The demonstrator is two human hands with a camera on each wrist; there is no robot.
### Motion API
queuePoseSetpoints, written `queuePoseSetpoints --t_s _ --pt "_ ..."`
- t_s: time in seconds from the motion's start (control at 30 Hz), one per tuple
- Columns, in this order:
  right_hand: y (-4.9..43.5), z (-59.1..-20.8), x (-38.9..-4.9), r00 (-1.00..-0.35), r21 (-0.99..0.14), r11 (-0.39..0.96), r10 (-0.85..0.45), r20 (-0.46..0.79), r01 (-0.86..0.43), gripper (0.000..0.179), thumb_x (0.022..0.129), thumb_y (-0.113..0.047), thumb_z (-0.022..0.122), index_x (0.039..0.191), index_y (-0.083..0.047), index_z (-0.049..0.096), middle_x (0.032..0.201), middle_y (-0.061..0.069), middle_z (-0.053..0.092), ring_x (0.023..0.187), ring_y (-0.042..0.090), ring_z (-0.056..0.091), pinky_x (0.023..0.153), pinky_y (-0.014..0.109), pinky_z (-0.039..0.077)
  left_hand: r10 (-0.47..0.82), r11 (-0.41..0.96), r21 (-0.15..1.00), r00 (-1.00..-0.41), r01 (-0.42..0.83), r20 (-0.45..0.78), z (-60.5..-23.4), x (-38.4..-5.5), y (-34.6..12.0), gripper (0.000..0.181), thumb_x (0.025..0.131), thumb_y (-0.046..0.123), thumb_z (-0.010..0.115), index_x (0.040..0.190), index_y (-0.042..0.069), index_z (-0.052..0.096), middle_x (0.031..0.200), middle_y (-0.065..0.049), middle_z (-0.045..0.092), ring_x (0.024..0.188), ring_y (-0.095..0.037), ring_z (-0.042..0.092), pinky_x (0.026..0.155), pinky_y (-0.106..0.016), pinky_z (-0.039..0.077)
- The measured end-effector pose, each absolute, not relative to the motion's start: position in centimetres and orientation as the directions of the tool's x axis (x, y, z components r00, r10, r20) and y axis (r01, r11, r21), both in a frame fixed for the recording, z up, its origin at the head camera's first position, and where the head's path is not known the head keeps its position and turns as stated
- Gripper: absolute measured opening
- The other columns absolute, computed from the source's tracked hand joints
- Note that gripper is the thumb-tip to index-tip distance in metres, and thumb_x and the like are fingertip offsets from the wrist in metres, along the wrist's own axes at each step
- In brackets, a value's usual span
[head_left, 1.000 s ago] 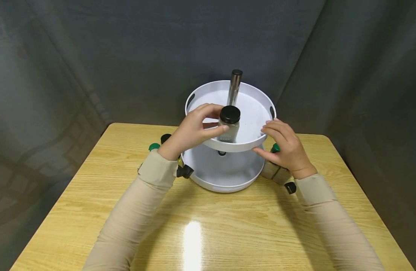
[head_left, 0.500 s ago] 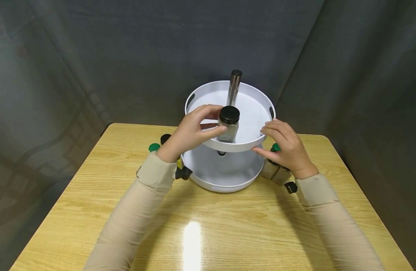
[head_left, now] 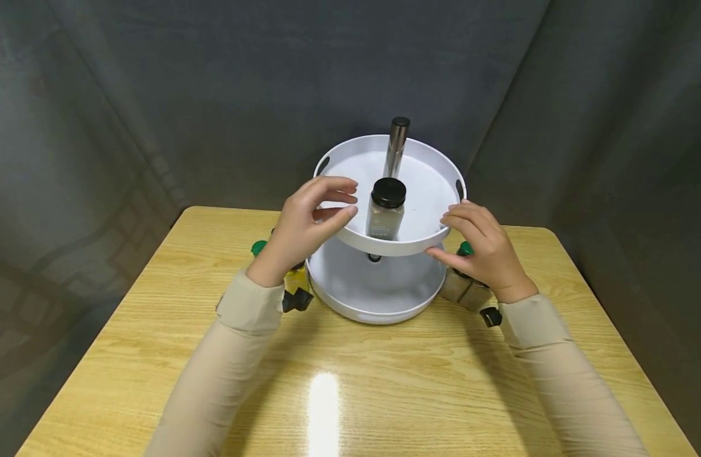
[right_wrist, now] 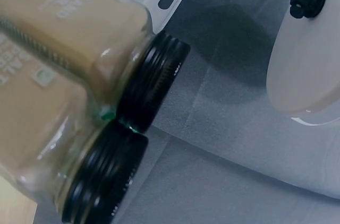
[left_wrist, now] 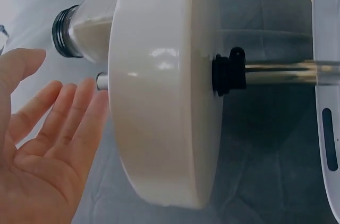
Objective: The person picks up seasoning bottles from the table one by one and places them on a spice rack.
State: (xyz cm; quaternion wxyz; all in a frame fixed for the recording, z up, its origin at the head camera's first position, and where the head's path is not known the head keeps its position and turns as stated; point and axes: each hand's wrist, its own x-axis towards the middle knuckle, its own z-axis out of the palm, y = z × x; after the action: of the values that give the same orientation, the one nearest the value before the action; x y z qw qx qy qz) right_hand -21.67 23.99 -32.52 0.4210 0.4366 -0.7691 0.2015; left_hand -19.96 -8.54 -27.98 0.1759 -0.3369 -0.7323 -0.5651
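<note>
A spice jar (head_left: 384, 221) with a black lid and pale powder stands upright on the upper tray (head_left: 427, 203) of a white two-tier stand, near its front. Just left of it, my left hand (head_left: 310, 222) has its fingers spread and holds nothing. In the left wrist view that hand (left_wrist: 56, 139) is apart from the jar (left_wrist: 93, 27). My right hand (head_left: 480, 247) holds the tray's right front rim, fingers over the edge and thumb below. This hand does not show in the right wrist view.
The lower tray (head_left: 379, 292) rests on the wooden table (head_left: 384, 381). Two black-lidded powder jars (right_wrist: 106, 38) stand right of it, with a green-capped container (head_left: 464, 249) behind. A yellow container (head_left: 295, 280) and a green cap (head_left: 259, 247) are at the left. A metal post (head_left: 396, 149) rises through the upper tray.
My left hand has let go of the spice jar and drawn back to the left. The jar stays on the upper tray. My right hand keeps its place on the rim.
</note>
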Motion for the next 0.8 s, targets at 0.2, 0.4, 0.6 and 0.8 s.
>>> queuePoseSetpoints --t_s 0.2,0.4,0.6,0.8 --pt "23.8 -32.7 -21.7 -0.26 0.061 0.537 -0.502 0.825 -0.842 0.058 0.094 -0.052 0.067 0.108 0.004 0.069 0.108 0.021 0.068 0.105 0.038 0.061 0.115 0.04 0.041 0.236 0.206 0.66 -0.691 0.723 0.683 -29.0 -18.9 -10.2 0.035 0.092 0.0 0.073 0.126 -0.002 0.063 0.12 -0.011 0.064 0.105 -0.021 0.068 0.089 -0.03 0.059" --pt "23.7 -32.7 -21.6 -0.254 0.063 0.536 -0.496 0.831 -0.842 0.058 0.094 -0.052 0.068 0.107 0.005 0.069 0.108 0.021 0.068 0.105 0.039 0.061 0.114 0.042 0.042 0.177 0.256 0.691 -0.736 0.676 0.654 -30.4 -17.6 -12.4 0.036 0.094 0.001 0.072 0.128 0.0 0.062 0.124 -0.008 0.062 0.111 -0.019 0.065 0.091 -0.03 0.058" --pt "23.7 -32.6 -21.3 -0.251 0.063 0.539 -0.488 0.836 -0.84 0.057 0.094 -0.051 0.068 0.107 0.005 0.069 0.108 0.022 0.067 0.105 0.039 0.061 0.113 0.045 0.043 0.154 0.29 0.753 -0.805 0.591 0.572 -32.4 -17.3 -14.4 0.034 0.097 0.004 0.068 0.13 0.003 0.062 0.127 -0.01 0.062 0.112 -0.022 0.064 0.095 -0.026 0.055" --pt "23.7 -32.6 -21.2 -0.258 0.052 0.538 -0.485 0.835 -0.842 0.057 0.094 -0.05 0.068 0.107 0.005 0.069 0.108 0.022 0.067 0.105 0.039 0.061 0.112 0.046 0.043 0.143 0.33 0.809 -0.873 0.486 0.466 -34.5 -17.3 -16.0 0.033 0.099 0.009 0.067 0.131 0.003 0.062 0.129 -0.012 0.061 0.116 -0.025 0.061 0.1 -0.035 0.053"
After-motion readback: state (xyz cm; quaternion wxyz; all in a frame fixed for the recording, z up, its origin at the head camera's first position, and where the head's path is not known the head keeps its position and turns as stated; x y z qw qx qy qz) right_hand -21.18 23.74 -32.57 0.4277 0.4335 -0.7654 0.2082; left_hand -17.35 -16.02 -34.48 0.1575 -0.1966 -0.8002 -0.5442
